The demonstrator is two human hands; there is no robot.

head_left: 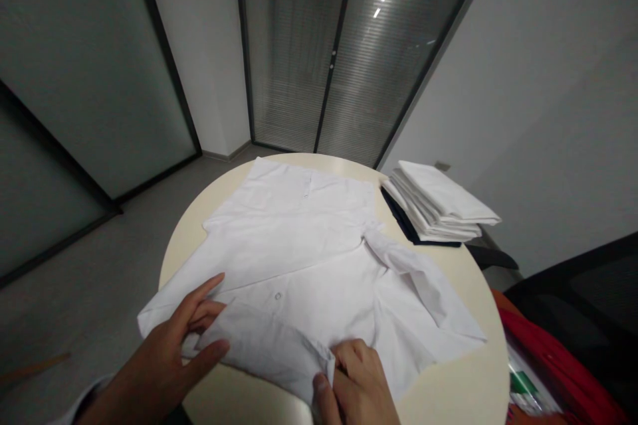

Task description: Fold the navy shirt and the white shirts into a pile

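A white shirt is spread over the round table, its far part flat and its near edge partly turned up. One round button shows near its middle. My right hand pinches the turned-up near edge between thumb and fingers. At the left side of that same flap, my left hand rests with thumb and fingers apart, some cloth lying between them. A loose sleeve lies wrinkled toward the right.
The cream round table has a curved edge on all sides. A stack of folded white clothes sits on a dark folded cloth at the back right. Beside the table stand a black chair and a red item.
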